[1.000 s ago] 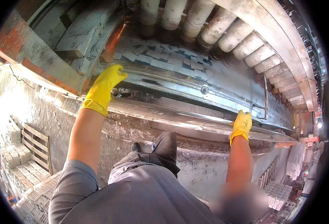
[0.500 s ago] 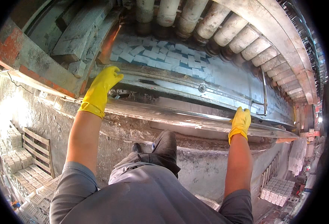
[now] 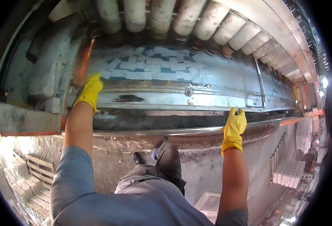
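Long grey metal rail (image 3: 181, 98) now sits between both yellow-gloved hands: left hand (image 3: 90, 88) has slid further forward, fingers flat on it; right hand (image 3: 234, 124) curls loosely over its near edge.

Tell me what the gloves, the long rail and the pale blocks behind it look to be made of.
Gloves, left hand and right hand: yellow rubber, smooth and matte. Rail: metal, probably steel, with a bright worn sheen. Pale blocks: likely brick or ceramic, chalky and dull.
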{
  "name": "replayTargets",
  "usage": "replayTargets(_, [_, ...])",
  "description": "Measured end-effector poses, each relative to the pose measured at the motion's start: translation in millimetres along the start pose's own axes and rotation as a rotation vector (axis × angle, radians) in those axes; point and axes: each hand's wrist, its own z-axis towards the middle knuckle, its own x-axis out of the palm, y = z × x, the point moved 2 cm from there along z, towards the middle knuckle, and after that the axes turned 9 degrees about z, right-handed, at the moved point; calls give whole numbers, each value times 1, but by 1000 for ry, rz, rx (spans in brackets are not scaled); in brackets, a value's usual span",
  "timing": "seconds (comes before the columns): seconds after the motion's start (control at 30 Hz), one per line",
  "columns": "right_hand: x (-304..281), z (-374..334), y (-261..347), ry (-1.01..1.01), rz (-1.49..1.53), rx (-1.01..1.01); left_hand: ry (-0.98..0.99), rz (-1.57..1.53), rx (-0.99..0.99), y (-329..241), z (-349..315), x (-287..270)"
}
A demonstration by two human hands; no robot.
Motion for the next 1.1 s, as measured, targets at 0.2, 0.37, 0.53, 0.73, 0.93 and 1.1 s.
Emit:
replayTargets(0.2, [5, 3, -10, -30, -38, 0, 45, 152, -60, -13, 62, 38])
replayTargets(0.37, [-1, 1, 6, 18, -24, 32, 210, 75, -185, -21, 68, 45])
replayTargets(0.53, [1, 0, 0, -8, -30, 21, 417, -36, -235, -34, 57, 28])
replayTargets(0.73, [2, 5, 9, 15, -54, 25, 375, 63, -8, -5, 16, 24])
replayTargets(0.93, [-5, 3, 23, 54, -38, -14, 249, 2, 162, 17, -43, -40])
replayTargets(1.1, [-20, -15, 35, 138, 187, 72, 172, -149, 324, 10, -138, -104])
